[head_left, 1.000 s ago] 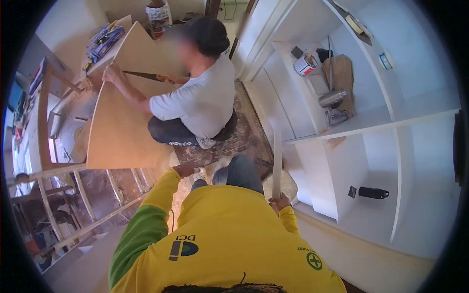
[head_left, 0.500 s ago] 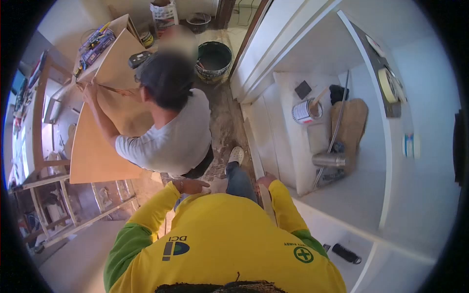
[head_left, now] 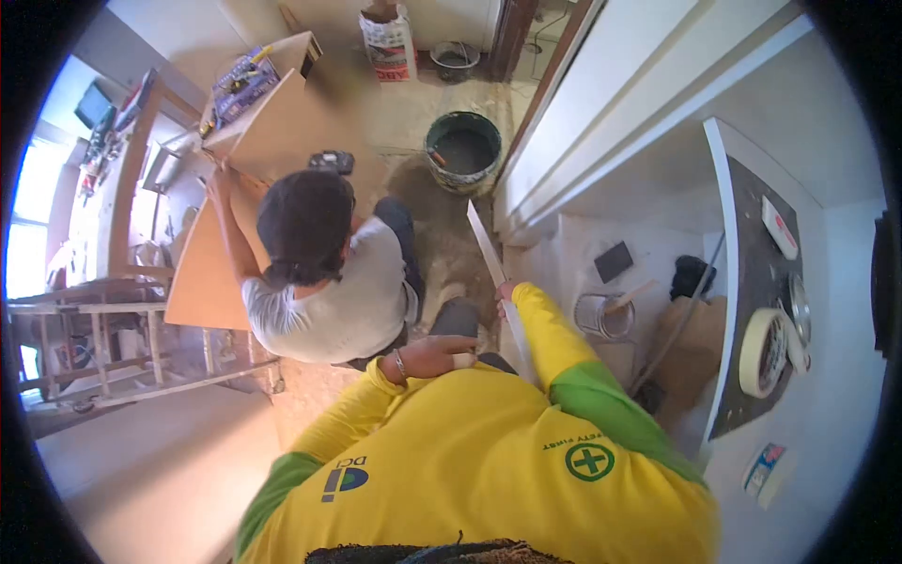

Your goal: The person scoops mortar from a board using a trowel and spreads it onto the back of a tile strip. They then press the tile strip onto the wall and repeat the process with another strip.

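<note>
My right hand (head_left: pixel 506 295) is closed around a long, thin white strip (head_left: pixel 488 246), which reaches forward past the hand and back beside my yellow sleeve. In front of my belly is my left hand (head_left: pixel 437 357), with a bracelet at the wrist; its fingers point right and lie near the shirt, and nothing shows in them. A co-worker (head_left: pixel 334 310) in a grey shirt and dark cap crouches ahead on the left, one hand at the edge of a large brown board (head_left: pixel 216 268).
A bucket (head_left: pixel 465 150) of grey stuff stands ahead, with a bag (head_left: pixel 388 42) and a basin (head_left: pixel 455 61) behind it. On the right, a white cabinet (head_left: pixel 719 179) holds tape rolls (head_left: pixel 763 352) and a can (head_left: pixel 604 317). A ladder-like frame (head_left: pixel 122 348) is at the left.
My right hand has moved forward, and the white strip now shows clearly in it. My view has shifted, and the co-worker sits lower and more upright in it.
</note>
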### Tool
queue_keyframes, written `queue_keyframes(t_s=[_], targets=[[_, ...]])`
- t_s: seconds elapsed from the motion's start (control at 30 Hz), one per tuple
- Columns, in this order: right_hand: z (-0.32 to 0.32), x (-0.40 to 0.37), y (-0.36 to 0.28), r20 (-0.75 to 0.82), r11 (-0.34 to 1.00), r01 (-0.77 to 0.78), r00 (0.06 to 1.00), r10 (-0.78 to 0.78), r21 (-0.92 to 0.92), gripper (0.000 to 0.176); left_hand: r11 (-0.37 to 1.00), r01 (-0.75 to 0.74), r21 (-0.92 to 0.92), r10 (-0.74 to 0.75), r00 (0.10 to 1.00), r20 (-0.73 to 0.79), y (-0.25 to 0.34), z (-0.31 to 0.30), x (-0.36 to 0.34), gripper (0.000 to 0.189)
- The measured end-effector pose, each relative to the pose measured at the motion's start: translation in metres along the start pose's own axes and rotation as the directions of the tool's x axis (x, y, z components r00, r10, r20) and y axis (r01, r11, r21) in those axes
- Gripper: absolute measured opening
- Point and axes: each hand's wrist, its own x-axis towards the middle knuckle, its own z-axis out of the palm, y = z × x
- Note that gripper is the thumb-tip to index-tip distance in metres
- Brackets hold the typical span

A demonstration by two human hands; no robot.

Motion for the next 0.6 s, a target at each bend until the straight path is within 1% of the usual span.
queue_keyframes(t_s=[0.03,0.07,0.1,0.13,0.2,0.23,0.27,0.3,0.33,0.37,0.4,0.43,0.47,0.53,0.57,0.6], targets=[[0.0,0.006,-0.024,0.017,1.0,0.01,1.0,-0.011,0.012,0.016,0.987,-0.013,-0.157,0.008,0.999,-0.031,0.014,-0.009,0.001,0.052],[-0.005,0.013,-0.049,0.104,0.999,0.017,0.995,-0.012,-0.044,0.018,0.949,-0.037,-0.313,0.018,0.998,-0.065,0.022,-0.017,0.005,0.05],[-0.009,0.019,-0.072,0.186,0.994,0.029,0.983,-0.009,-0.105,0.019,0.943,-0.067,-0.327,0.024,0.991,-0.135,0.029,-0.026,0.008,0.048],[-0.01,0.027,-0.095,0.192,0.994,0.04,0.981,-0.02,-0.103,0.019,0.946,-0.064,-0.317,0.02,0.99,-0.141,0.035,-0.04,0.011,0.048],[-0.011,0.039,-0.145,0.26,0.997,0.02,0.965,-0.039,0.073,0.019,0.938,-0.129,-0.321,0.054,0.971,-0.232,0.046,-0.069,0.019,0.048],[-0.014,0.045,-0.171,0.262,0.998,0.025,0.964,-0.04,0.059,0.019,0.931,-0.175,-0.321,0.071,0.948,-0.31,0.045,-0.083,0.029,0.048],[-0.019,0.05,-0.199,0.28,0.995,0.095,0.955,-0.101,0.033,0.019,0.928,-0.186,-0.323,0.075,0.942,-0.327,0.045,-0.103,0.038,0.048],[-0.024,0.054,-0.224,0.299,0.988,0.156,0.942,-0.151,0.007,0.019,0.906,-0.203,-0.372,0.062,0.932,-0.358,0.046,-0.122,0.044,0.047],[-0.029,0.059,-0.249,0.301,0.989,0.149,0.943,-0.138,-0.014,0.019,0.878,-0.218,-0.426,0.041,0.921,-0.387,0.049,-0.14,0.049,0.047],[-0.032,0.061,-0.276,0.279,0.987,0.161,0.946,-0.163,0.028,0.021,0.869,-0.224,-0.44,0.035,0.917,-0.397,0.052,-0.161,0.052,0.047],[-0.038,0.066,-0.301,0.256,0.983,0.173,0.949,-0.184,0.064,0.022,0.858,-0.213,-0.467,-0.007,0.905,-0.426,0.058,-0.182,0.055,0.047],[-0.043,0.064,-0.329,0.223,0.984,0.17,0.959,-0.176,0.043,0.024,0.849,-0.205,-0.487,-0.048,0.888,-0.457,0.062,-0.204,0.058,0.047],[-0.049,0.076,-0.357,0.277,0.982,0.188,0.943,-0.184,0.013,0.025,0.847,-0.208,-0.489,-0.057,0.88,-0.472,0.062,-0.224,0.059,0.047],[-0.059,0.08,-0.404,0.194,0.985,0.173,0.966,-0.172,0.013,0.023,0.879,-0.24,-0.411,-0.001,0.863,-0.506,0.062,-0.255,0.057,0.047],[-0.065,0.088,-0.426,0.152,0.986,0.165,0.975,-0.162,-0.008,0.023,0.876,-0.241,-0.418,-0.005,0.862,-0.507,0.063,-0.269,0.058,0.047],[-0.071,0.094,-0.443,0.109,0.988,0.153,0.983,-0.149,-0.029,0.022,0.853,-0.226,-0.47,-0.052,0.86,-0.508,0.065,-0.281,0.057,0.048]])
